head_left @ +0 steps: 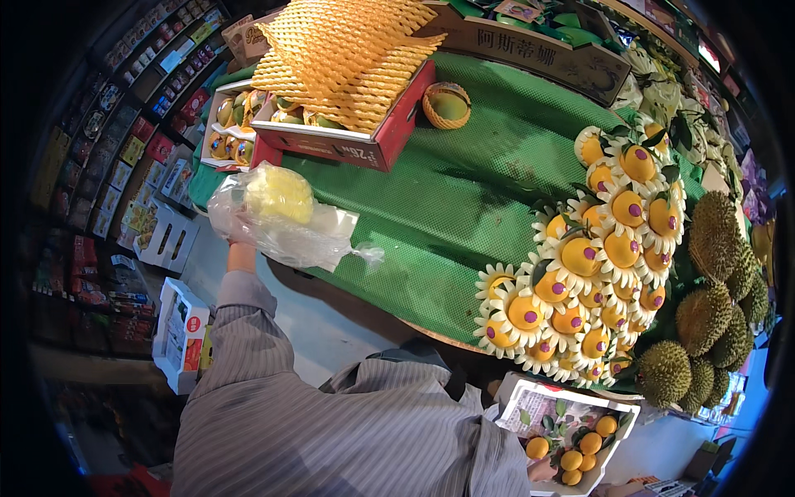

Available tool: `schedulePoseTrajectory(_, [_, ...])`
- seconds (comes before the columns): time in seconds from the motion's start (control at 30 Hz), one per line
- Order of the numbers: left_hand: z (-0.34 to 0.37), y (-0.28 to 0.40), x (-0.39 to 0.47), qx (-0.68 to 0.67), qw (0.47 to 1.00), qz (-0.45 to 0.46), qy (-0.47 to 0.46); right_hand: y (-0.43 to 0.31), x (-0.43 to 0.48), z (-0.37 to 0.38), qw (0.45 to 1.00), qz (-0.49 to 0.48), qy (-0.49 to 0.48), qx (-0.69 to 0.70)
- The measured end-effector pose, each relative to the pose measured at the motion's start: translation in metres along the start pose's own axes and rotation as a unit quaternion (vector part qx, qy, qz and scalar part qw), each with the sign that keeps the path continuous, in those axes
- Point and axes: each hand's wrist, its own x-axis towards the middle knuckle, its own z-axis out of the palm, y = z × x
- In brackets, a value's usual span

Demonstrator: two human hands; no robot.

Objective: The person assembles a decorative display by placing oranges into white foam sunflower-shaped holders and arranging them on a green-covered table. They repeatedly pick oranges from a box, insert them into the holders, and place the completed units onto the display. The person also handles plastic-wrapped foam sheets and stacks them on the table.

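Note:
My left hand (235, 222) is at a clear plastic bag (298, 233) on the near left corner of the display. Yellow foam netting (279, 192) shows through the bag. Plastic covers my fingers, so their grip is unclear. Low on the right, my right hand (543, 470) reaches into a white crate (623, 428). Several loose oranges (571, 460) and green leaves lie in the crate, and one orange (537, 448) is just above that hand. My sleeve and the view's angle hide most of its fingers.
Oranges in white petal-shaped foam cups (581, 256) are piled on the green mat (435, 205). Durians (664, 373) stand at the right. A red box (335, 152) holds fruit under orange foam nets (348, 56). One netted fruit (447, 105) sits beside it. Packed shelves (124, 149) line the left.

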Motion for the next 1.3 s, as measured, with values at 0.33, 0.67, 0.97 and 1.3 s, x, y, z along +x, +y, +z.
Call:
schedulePoseTrajectory(0.33, [-0.056, 0.173, -0.112, -0.425, 0.793, 0.057, -0.433, -0.338, -0.222, -0.079, 0.624, -0.446, -0.555, 0.322])
schedulePoseTrajectory(0.67, [0.035, 0.234, -0.198, -0.67, 0.689, -0.041, -0.274, -0.417, -0.406, -0.068, 0.464, -0.37, -0.762, 0.258])
schedulePoseTrajectory(0.97, [0.015, 0.2, -0.169, -0.448, 0.842, -0.008, -0.301, -0.405, -0.301, -0.046, 0.392, 0.042, -0.841, 0.371])
schedulePoseTrajectory(1.3, [0.063, 0.299, -0.25, -0.377, 0.765, -0.002, -0.522, -0.395, -0.246, -0.031, 0.705, -0.203, -0.648, 0.204])
